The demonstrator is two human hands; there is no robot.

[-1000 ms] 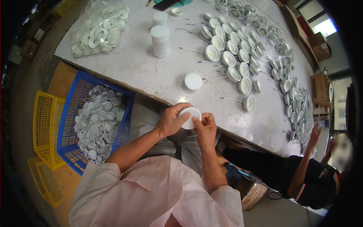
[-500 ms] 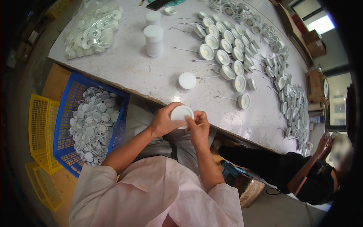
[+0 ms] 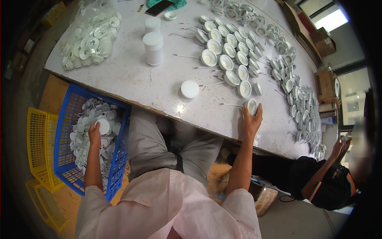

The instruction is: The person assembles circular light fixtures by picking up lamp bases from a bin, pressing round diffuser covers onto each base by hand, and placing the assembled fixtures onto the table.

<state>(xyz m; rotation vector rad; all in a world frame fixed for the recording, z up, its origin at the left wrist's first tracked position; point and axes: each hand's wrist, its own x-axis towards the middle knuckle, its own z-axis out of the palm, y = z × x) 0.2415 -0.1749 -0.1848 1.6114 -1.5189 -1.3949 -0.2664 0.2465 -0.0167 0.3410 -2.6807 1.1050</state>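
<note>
Over the blue basket [image 3: 65,131] at the left, my left hand [image 3: 94,135] has its fingers closed on the edge of a white round disc [image 3: 103,126]. Below it lies a heap of similar white and grey discs [image 3: 85,147]. On the table's near side, my right hand [image 3: 252,122] straddles a white round downlight housing [image 3: 250,106], thumb on one side and fingers on the other. That housing stands on edge, its wire trailing left. Farther left on the table is a short stack of white discs [image 3: 190,90].
Rows of housings [image 3: 230,51] with wires cover the table's [image 3: 131,83] right part. Taller white disc stacks [image 3: 154,51] and a clear bag of white rings [image 3: 89,42] are farther left. A phone [image 3: 160,7] lies at the back. Yellow crates [image 3: 39,147] flank the basket. Another person [image 3: 318,183] works at right.
My hands have parted from the white disc held between them in front of me. The left went to the basket and holds a disc there; the right reached forward and right to the nearest housing.
</note>
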